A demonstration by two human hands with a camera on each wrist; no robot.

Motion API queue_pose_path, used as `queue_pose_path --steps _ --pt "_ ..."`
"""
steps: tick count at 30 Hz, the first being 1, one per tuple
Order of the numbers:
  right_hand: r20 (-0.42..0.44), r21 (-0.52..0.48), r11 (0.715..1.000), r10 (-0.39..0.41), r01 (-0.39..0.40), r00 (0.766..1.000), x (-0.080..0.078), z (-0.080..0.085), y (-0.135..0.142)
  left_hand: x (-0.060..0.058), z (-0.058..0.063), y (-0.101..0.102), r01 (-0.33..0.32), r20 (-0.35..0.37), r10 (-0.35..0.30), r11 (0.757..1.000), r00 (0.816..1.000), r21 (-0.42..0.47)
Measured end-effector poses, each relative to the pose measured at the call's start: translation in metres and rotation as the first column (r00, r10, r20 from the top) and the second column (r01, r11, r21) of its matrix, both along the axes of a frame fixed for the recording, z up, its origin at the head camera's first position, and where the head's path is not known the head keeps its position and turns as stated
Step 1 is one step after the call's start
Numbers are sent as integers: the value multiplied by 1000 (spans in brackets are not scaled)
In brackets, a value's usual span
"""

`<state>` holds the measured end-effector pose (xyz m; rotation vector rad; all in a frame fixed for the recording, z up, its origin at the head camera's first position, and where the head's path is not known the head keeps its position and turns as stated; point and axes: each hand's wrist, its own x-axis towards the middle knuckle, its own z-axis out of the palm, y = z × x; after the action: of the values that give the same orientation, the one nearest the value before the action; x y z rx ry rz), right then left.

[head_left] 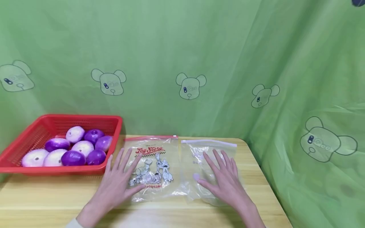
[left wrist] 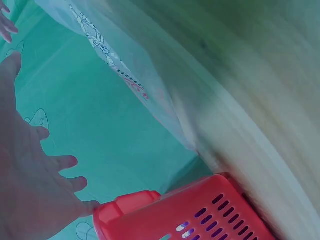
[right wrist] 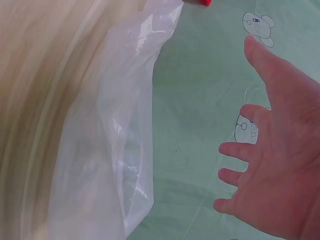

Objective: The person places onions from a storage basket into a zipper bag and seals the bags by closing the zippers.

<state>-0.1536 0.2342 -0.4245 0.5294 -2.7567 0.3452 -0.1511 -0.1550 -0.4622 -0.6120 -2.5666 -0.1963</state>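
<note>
L grip [head_left: 116, 183] & R grip [head_left: 223, 182] palms-down, fingers spread wide, nr plastic bags [head_left: 174, 161].

I saw clear plastic zip bag [head_left: 154, 164] with red top strip, red Toy Story lettering and grey-white cartoon figures. It lay on pale wooden tabletop [head_left: 48, 202], print upright to me. Second clear plastic zip bag [head_left: 196, 164], white-stripped, creased, lay just right. Left hand [head_left: 114, 183] spread near first bag, right hand [head_left: 223, 182] above second.
</note>
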Motion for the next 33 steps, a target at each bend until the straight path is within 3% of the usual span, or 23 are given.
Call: queue_pose_path --steps 8,18,33 --pt "-6 -26 999 -20 20 1000 1 -2 9 1 -1 -1 24 2 -24 1000 1000 16" --pt "14 -56 997 -59 59 998 -9 2 26 -1 0 -3 24 -13 -24 999 1000 22" --pt "208 -201 966 -123 165 970 -32 4 57 -1 7 -11 -22 63 19 998 998 52"
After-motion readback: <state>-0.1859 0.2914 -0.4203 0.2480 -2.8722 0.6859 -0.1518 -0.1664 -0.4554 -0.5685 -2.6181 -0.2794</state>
